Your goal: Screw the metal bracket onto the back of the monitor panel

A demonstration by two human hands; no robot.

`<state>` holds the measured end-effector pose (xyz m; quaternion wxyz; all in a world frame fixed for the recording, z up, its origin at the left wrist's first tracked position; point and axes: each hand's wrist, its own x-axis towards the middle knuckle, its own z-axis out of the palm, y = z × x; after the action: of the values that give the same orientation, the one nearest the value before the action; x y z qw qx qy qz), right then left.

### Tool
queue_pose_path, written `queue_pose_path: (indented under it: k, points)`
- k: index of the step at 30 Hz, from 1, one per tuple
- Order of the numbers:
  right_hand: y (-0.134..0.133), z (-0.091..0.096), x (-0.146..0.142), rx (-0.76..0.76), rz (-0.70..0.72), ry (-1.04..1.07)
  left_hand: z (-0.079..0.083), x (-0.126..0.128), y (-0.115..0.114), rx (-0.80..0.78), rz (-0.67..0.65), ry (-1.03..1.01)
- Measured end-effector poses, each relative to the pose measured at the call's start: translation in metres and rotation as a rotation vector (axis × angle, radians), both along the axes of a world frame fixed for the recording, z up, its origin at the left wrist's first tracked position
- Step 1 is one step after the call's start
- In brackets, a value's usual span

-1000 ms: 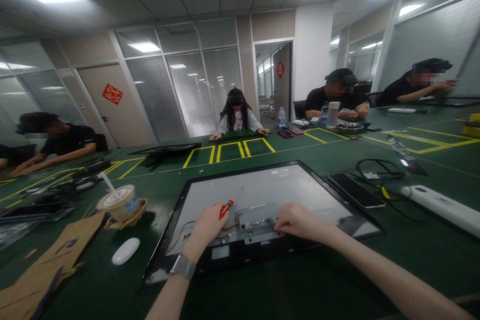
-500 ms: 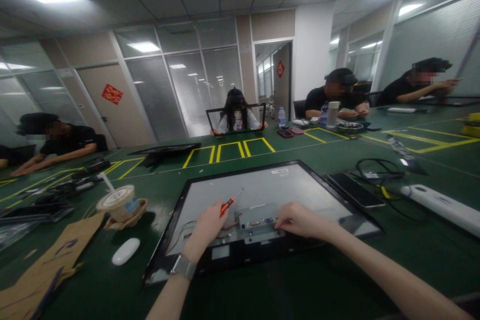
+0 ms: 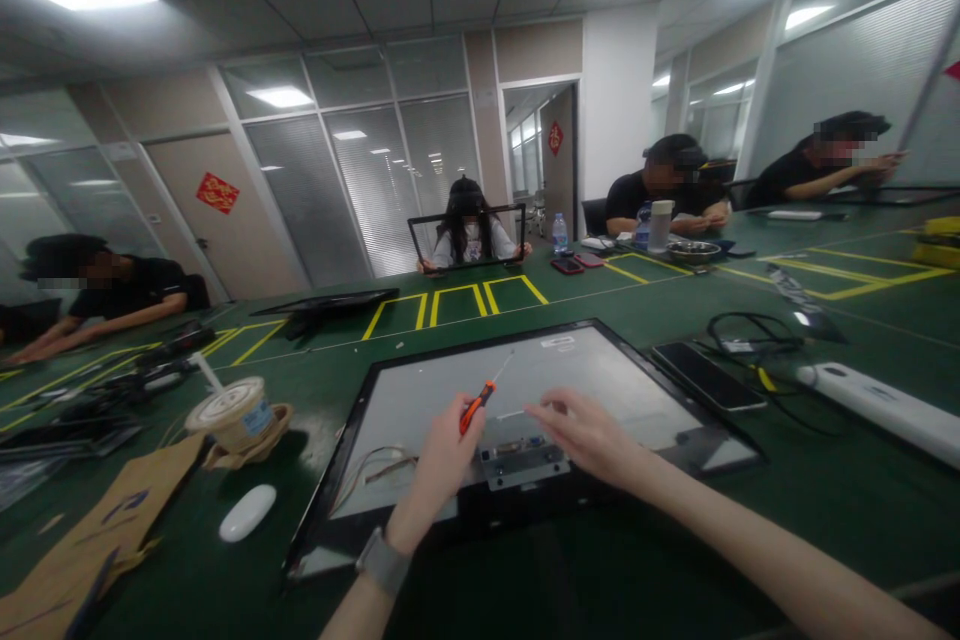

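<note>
My left hand [image 3: 450,445] is closed around an orange and black screwdriver [image 3: 477,408], whose thin shaft points up and to the right. Beneath both hands lies a flat display panel [image 3: 420,380] with a pale grey back and black frame. A metal bracket with a small circuit board [image 3: 517,450] sits near the panel's front edge, partly covered by my hands. My right hand [image 3: 589,430] hovers over the bracket's right part, fingers bent and slightly apart, with nothing visible in them. Thin cables [image 3: 375,465] lie on the panel left of the bracket.
On the left stand a drink cup [image 3: 232,412], a white oval case [image 3: 247,513] and a brown paper bag [image 3: 105,540]. To the right are a black phone [image 3: 709,376], cables and a long white device [image 3: 885,410]. Co-workers sit around the green table [image 3: 337,330]; one holds a black frame [image 3: 414,245].
My left hand has moved right and slightly forward with the screwdriver, toward the panel's middle. My right hand has shifted forward and left, its fingers loosening away from the bracket's right end.
</note>
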<state>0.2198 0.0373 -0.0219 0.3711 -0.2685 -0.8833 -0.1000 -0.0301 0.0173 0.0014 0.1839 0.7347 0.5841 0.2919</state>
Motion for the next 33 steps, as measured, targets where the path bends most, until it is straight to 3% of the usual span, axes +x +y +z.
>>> queue_pose_path:
  k: [4,7,11,13,17,21,26,33]
  points:
    - [-0.016,0.001,-0.014,0.231,0.099,-0.153,-0.006,0.036,-0.018,0.007,-0.196,-0.217]
    - [-0.022,0.007,-0.016,0.352,0.098,-0.113,-0.009,0.049,-0.025,0.05,-0.225,-0.193]
    - [-0.018,0.012,-0.007,0.411,0.06,0.027,0.0,0.039,-0.024,0.095,-0.345,-0.216]
    - [-0.01,0.012,0.001,0.386,-0.015,0.207,0.007,0.027,-0.022,0.2,-0.328,-0.207]
    - [0.006,0.015,0.019,0.144,-0.186,0.7,0.008,0.004,-0.017,0.368,-0.3,-0.08]
    - [0.014,0.024,0.027,-0.271,-0.11,1.045,-0.001,-0.005,-0.013,0.318,-0.314,0.014]
    - [0.014,0.024,0.022,-0.569,0.003,1.049,-0.005,-0.003,-0.012,0.247,-0.355,0.105]
    - [0.009,0.014,0.011,-0.696,0.034,0.999,-0.005,-0.002,-0.012,0.256,-0.382,0.189]
